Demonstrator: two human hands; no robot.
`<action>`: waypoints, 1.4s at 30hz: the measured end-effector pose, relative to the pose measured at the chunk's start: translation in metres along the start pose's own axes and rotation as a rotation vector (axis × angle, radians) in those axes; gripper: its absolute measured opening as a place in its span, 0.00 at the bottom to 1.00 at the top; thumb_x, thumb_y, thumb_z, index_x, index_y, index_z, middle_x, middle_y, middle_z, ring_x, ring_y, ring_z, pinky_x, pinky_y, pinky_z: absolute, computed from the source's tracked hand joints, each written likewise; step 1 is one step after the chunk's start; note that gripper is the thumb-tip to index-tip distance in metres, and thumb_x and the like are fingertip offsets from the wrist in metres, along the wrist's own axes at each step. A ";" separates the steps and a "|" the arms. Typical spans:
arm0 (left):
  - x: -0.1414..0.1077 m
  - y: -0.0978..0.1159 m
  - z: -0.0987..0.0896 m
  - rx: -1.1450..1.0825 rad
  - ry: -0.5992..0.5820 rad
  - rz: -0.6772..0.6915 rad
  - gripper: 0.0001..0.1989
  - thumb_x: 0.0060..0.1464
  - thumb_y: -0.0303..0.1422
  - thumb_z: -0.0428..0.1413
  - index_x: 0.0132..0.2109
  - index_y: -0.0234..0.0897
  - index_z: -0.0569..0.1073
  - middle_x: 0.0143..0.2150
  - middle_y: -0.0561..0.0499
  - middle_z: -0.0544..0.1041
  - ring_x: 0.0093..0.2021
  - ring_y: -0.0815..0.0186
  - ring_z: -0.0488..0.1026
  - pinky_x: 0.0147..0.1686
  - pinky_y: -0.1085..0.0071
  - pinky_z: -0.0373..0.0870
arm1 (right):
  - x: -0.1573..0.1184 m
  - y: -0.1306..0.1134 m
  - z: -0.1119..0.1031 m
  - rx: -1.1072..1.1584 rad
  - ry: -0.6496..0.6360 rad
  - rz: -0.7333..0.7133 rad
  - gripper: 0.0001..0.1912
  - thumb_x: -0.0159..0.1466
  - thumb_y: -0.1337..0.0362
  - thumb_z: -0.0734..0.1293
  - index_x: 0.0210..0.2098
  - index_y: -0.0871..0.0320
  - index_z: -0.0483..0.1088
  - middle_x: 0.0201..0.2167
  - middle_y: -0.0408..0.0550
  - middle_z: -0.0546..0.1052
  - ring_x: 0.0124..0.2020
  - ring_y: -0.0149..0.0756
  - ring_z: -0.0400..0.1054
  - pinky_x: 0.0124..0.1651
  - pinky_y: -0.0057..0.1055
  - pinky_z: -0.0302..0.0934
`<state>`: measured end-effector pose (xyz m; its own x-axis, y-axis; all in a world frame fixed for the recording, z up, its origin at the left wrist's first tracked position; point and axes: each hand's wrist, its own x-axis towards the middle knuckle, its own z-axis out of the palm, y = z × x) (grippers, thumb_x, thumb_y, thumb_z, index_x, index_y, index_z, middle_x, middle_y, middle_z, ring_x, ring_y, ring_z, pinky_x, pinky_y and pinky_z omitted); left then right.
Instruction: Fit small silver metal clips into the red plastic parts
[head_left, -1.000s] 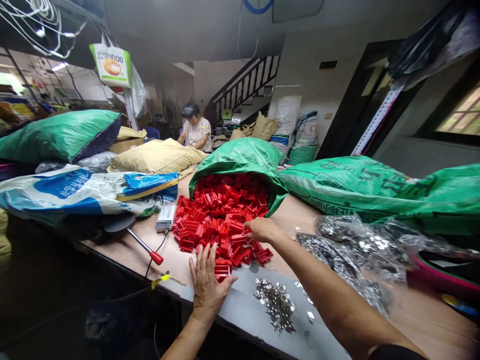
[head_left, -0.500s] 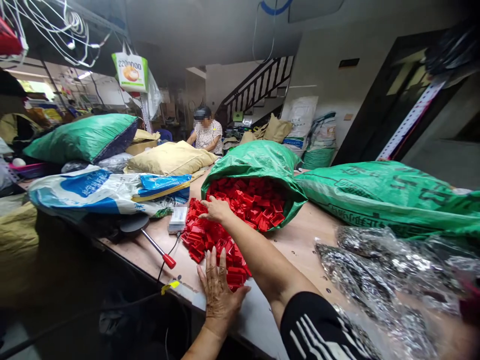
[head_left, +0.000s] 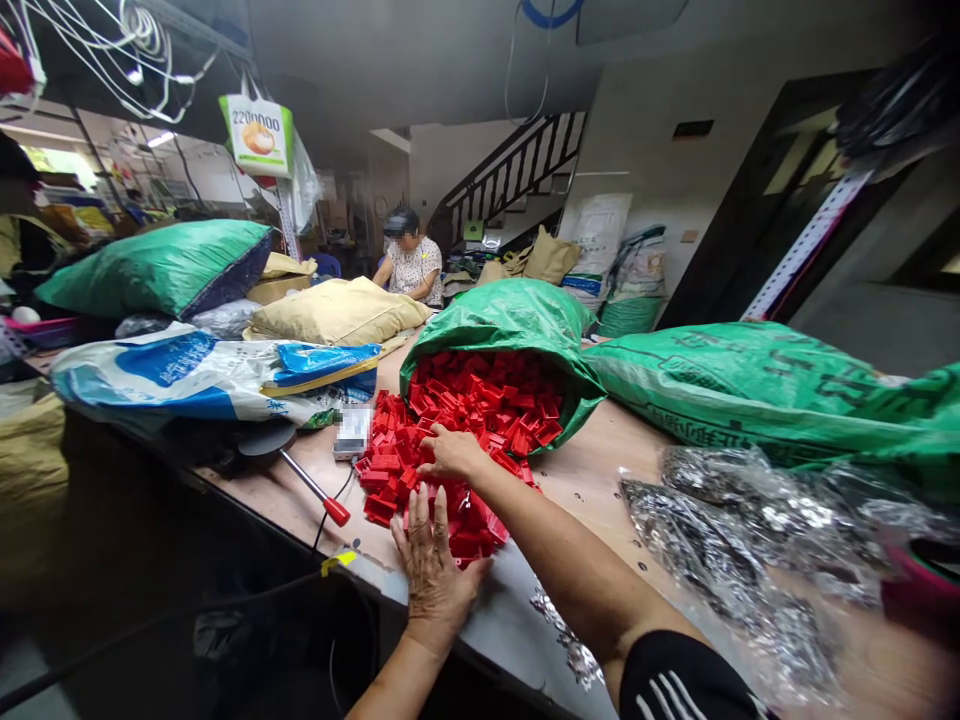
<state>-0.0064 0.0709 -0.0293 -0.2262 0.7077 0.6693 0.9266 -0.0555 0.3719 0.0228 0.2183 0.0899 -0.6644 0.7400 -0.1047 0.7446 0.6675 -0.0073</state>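
Many small red plastic pieces [head_left: 386, 465] lie heaped on the table and spill from the mouth of a green woven sack [head_left: 517, 310]. My left hand [head_left: 435, 560] is at the near edge of the heap, fingers spread and palm down, the fingertips against the red pieces. Over the middle of the heap reaches my right hand [head_left: 454, 453], its fingers curved loosely and apart, touching the pieces. No piece is visibly gripped in either hand; the undersides of the fingers are hidden.
Clear bags of shiny metal parts [head_left: 742, 570] lie at right, beside another green sack [head_left: 780, 390]. Left of the heap are a lever with a red grip [head_left: 337, 511], a small white box [head_left: 352, 432] and a blue-white sack [head_left: 172, 375]. A person [head_left: 412, 262] sits beyond.
My right hand has drawn back from the sack's mouth toward me, and the red pieces have spread nearer. My left hand stays at the near edge, almost unmoved.
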 end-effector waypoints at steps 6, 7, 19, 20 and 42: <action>-0.001 0.001 -0.001 -0.001 0.013 0.031 0.50 0.47 0.49 0.57 0.68 0.34 0.42 0.67 0.31 0.52 0.66 0.44 0.49 0.60 0.41 0.40 | -0.031 0.005 -0.004 0.078 -0.009 -0.095 0.23 0.59 0.43 0.62 0.47 0.48 0.71 0.51 0.50 0.70 0.47 0.47 0.69 0.44 0.40 0.64; -0.001 0.001 -0.002 -0.004 0.012 0.033 0.49 0.48 0.49 0.57 0.68 0.34 0.42 0.67 0.31 0.53 0.66 0.44 0.49 0.60 0.41 0.40 | -0.034 0.007 -0.006 0.097 -0.013 -0.112 0.23 0.59 0.43 0.63 0.46 0.48 0.72 0.51 0.49 0.71 0.48 0.47 0.69 0.44 0.39 0.64; -0.002 0.003 -0.008 -0.004 -0.044 0.029 0.48 0.44 0.47 0.60 0.67 0.35 0.48 0.66 0.33 0.54 0.66 0.46 0.49 0.62 0.43 0.36 | -0.024 0.115 -0.059 0.183 0.229 0.376 0.32 0.64 0.48 0.60 0.63 0.54 0.52 0.57 0.61 0.64 0.55 0.53 0.62 0.50 0.42 0.58; -0.002 0.002 -0.008 0.000 -0.044 0.035 0.48 0.44 0.47 0.60 0.66 0.35 0.48 0.66 0.33 0.55 0.66 0.46 0.49 0.63 0.43 0.36 | -0.021 0.122 -0.056 0.176 0.232 0.434 0.36 0.62 0.48 0.61 0.64 0.56 0.50 0.57 0.64 0.63 0.54 0.55 0.62 0.49 0.44 0.58; -0.001 0.003 -0.012 -0.029 -0.024 0.044 0.42 0.47 0.46 0.59 0.64 0.33 0.54 0.63 0.34 0.61 0.63 0.48 0.56 0.63 0.43 0.37 | -0.042 0.049 0.013 0.250 0.078 0.110 0.34 0.58 0.54 0.68 0.61 0.45 0.56 0.55 0.51 0.67 0.53 0.46 0.65 0.51 0.36 0.58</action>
<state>-0.0067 0.0619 -0.0211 -0.1782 0.7207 0.6700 0.9262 -0.1072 0.3616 0.0879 0.2191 0.0811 -0.5748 0.8172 -0.0414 0.7985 0.5491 -0.2468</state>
